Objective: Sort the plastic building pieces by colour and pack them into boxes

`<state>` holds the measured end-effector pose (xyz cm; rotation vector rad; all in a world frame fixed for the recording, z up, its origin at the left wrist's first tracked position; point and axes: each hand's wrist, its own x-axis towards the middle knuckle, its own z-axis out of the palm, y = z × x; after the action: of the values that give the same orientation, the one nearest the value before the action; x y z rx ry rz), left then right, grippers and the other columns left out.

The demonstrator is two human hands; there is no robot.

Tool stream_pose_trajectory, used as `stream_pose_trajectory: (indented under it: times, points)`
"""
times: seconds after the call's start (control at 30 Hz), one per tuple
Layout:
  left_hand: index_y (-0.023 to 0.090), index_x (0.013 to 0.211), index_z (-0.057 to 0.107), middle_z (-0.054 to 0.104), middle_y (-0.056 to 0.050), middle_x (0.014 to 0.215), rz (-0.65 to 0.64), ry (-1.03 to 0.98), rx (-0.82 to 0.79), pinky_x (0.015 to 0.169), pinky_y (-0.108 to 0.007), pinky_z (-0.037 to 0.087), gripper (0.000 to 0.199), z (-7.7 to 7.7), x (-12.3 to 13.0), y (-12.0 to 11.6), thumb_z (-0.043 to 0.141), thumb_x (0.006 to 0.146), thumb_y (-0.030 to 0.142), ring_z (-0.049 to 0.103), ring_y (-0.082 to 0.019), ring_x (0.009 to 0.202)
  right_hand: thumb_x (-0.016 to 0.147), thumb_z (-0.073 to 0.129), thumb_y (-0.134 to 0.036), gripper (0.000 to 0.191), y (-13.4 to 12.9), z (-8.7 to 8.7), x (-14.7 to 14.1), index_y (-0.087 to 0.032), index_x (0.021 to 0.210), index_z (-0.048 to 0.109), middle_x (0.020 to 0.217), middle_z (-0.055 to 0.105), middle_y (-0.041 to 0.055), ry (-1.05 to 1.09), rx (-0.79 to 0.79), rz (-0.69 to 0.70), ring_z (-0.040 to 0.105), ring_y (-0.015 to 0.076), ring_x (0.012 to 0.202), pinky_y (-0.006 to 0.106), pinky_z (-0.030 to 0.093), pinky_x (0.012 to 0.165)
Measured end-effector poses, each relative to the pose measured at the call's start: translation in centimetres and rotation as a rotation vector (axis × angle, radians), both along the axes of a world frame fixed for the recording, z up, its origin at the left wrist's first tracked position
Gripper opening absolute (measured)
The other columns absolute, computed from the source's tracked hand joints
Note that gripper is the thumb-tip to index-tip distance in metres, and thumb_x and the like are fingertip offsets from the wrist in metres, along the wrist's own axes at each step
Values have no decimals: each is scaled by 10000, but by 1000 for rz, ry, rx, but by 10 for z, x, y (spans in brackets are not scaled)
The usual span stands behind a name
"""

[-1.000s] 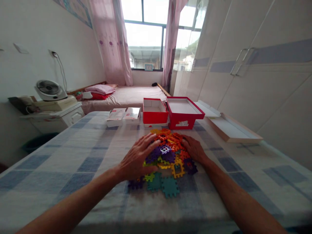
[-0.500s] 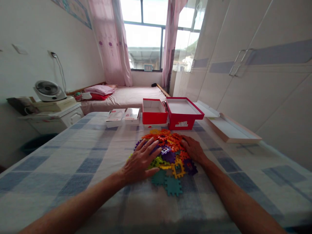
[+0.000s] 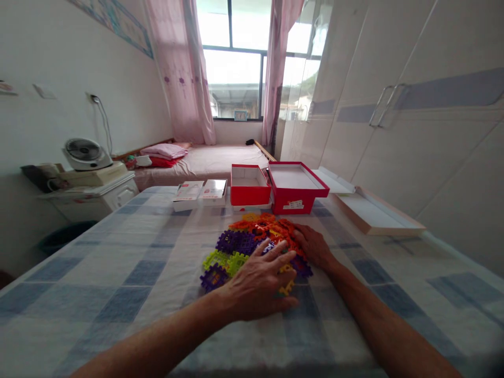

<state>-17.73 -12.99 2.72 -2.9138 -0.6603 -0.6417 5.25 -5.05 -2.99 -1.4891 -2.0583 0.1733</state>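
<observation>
Room: your bench (image 3: 118, 273) lies bare at 9 o'clock.
Pile: puzzle pieces (image 3: 252, 241) stretch toward 12, red boxes (image 3: 275, 184) beyond.
Hands: your left hand (image 3: 258, 283) and right hand (image 3: 315, 247) press flat on the pile, fingers spread, gripping nothing.

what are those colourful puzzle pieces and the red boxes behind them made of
The puzzle pieces look like moulded plastic, possibly foam: flat tiles with notched edges and saturated, even colours, little gloss. The red boxes look like glossy paperboard: thin straight walls, white insides, a label on one side. Both hands, left hand and right hand, lie flat on the pile.
</observation>
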Motion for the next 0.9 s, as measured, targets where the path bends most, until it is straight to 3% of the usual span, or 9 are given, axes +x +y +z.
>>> stream_pose_trajectory:
  times: [0.07, 0.17, 0.23, 0.33, 0.43, 0.5, 0.67, 0.9]
  points:
    - [222, 1111, 602, 503, -51, 1316, 65, -198, -42, 1095, -414, 246, 337, 14, -16, 14, 433, 885, 406, 357, -223, 1290, 918, 280, -364, 418, -1, 0, 0, -267, 1251, 512, 1220, 587, 31, 30, -17, -11, 517, 191, 1130, 382, 378, 972]
    - [202, 1062, 629, 559, -54, 1245, 334, -588, -177, 1021, -340, 357, 365, 16, -45, 53, 321, 924, 343, 486, -189, 1174, 917, 276, -401, 444, -2, 3, -2, -223, 1233, 532, 1205, 593, 55, 74, -28, -9, 525, 194, 1116, 381, 366, 988]
    - [177, 1021, 639, 621, -65, 1135, 488, -744, -245, 973, -329, 394, 416, 2, -66, 83, 279, 921, 360, 549, -186, 1079, 915, 275, -425, 455, -3, 5, -4, -211, 1194, 562, 1179, 610, 58, 125, -30, -8, 543, 190, 1091, 368, 375, 982]
    - [138, 1019, 625, 660, -89, 1032, 666, -773, -386, 905, -334, 438, 475, -31, -91, 116, 237, 900, 384, 588, -196, 997, 911, 271, -441, 458, -4, 8, -6, -213, 1122, 608, 1140, 636, 49, 206, -40, -30, 564, 191, 1066, 359, 397, 964]
    - [140, 950, 650, 678, -89, 953, 675, -706, -438, 863, -338, 456, 453, -54, -102, 127, 288, 869, 400, 610, -210, 929, 904, 286, -439, 447, -3, 8, -5, -209, 1095, 619, 1120, 645, 50, 235, -45, -43, 574, 198, 1053, 365, 407, 951]
    - [162, 903, 665, 675, -77, 962, 650, -661, -447, 875, -331, 446, 409, -60, -102, 126, 341, 852, 407, 607, -212, 934, 876, 360, -460, 432, -2, 8, -3, -202, 1132, 593, 1120, 640, 61, 221, -60, -26, 579, 209, 1041, 371, 418, 937]
    - [191, 858, 677, 648, -66, 1011, 610, -554, -423, 900, -317, 422, 360, -59, -99, 124, 374, 853, 384, 598, -206, 946, 742, 580, -499, 623, -3, 11, 0, -166, 1261, 490, 1187, 578, 113, 117, -81, 49, 551, 247, 1063, 399, 422, 927]
    - [191, 875, 673, 641, -61, 1017, 627, -517, -381, 902, -313, 433, 365, -62, -99, 126, 350, 865, 360, 605, -195, 927, 768, 563, -455, 555, -13, 22, -5, -197, 1255, 501, 1204, 570, 94, 157, -89, 96, 558, 241, 1052, 381, 446, 898]
